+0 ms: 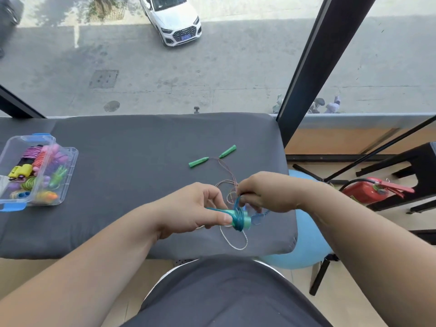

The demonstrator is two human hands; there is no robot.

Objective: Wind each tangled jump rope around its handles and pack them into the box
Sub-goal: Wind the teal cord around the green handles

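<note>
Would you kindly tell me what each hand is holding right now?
Left hand: closed, gripping the teal handles.
Right hand: closed, pinching the teal rope.

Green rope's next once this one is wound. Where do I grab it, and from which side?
Take the left handle and right handle, not the cord. They lie flat and apart on the cushion, narrow tips facing each other where the cord leaves. Come down from above onto the thick outer ends, pinching across each width. The cord trails toward you, so that side looks likeliest to snag.
</note>
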